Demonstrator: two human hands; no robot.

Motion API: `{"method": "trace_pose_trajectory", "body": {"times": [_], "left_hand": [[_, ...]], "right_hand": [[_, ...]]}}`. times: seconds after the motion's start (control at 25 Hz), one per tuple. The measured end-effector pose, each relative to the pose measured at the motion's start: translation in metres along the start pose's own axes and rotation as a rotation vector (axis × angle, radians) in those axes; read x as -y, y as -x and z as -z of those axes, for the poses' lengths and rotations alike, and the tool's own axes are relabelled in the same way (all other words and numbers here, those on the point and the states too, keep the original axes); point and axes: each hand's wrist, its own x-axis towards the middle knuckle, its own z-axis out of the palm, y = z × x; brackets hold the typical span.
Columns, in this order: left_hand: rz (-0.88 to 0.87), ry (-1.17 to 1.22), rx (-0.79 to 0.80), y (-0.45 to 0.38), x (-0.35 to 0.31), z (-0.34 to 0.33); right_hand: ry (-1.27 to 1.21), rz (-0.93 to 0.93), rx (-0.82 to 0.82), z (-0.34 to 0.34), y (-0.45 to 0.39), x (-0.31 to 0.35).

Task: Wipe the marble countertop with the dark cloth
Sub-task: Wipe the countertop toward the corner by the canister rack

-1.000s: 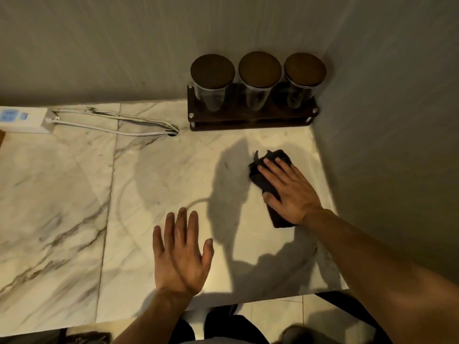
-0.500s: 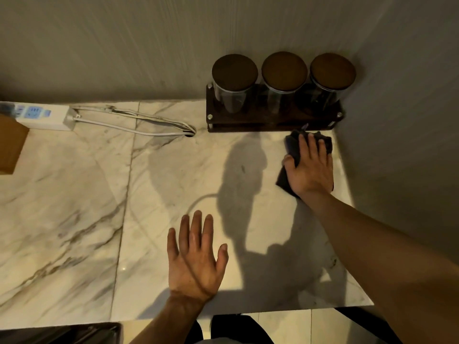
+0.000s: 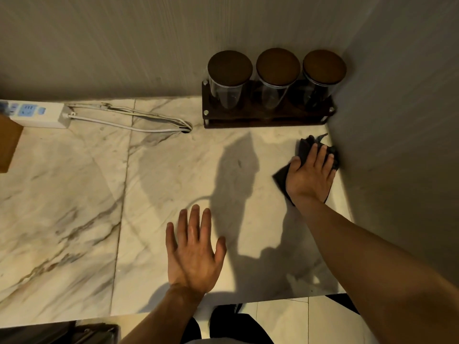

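The white marble countertop (image 3: 74, 207) with grey-brown veins fills the lower view. My right hand (image 3: 310, 177) lies flat on the dark cloth (image 3: 282, 178), pressing it onto the marble at the right edge, close against the side wall. Cloth corners stick out past my fingertips and beside my wrist. My left hand (image 3: 193, 252) rests palm down on the marble near the front edge, fingers spread, holding nothing.
A dark wooden rack (image 3: 265, 119) with three lidded glass jars (image 3: 229, 80) stands in the back right corner. A white power strip (image 3: 37, 115) and its cables (image 3: 129, 120) lie at the back left. A brown box (image 3: 8, 145) sits at the far left edge.
My right hand slid the cloth from the middle right of the counter back and rightwards to the side wall. My left hand stayed flat in place.
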Motion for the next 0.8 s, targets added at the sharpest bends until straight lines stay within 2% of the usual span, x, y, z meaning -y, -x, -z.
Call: {"method": "trace_pose_trajectory", "body": {"times": [0.8], "left_hand": [[-0.017,0.081,-0.003,0.001,0.004,-0.002]], "right_hand": [[-0.016,-0.133,-0.119,-0.001,0.122,-0.070]]}}
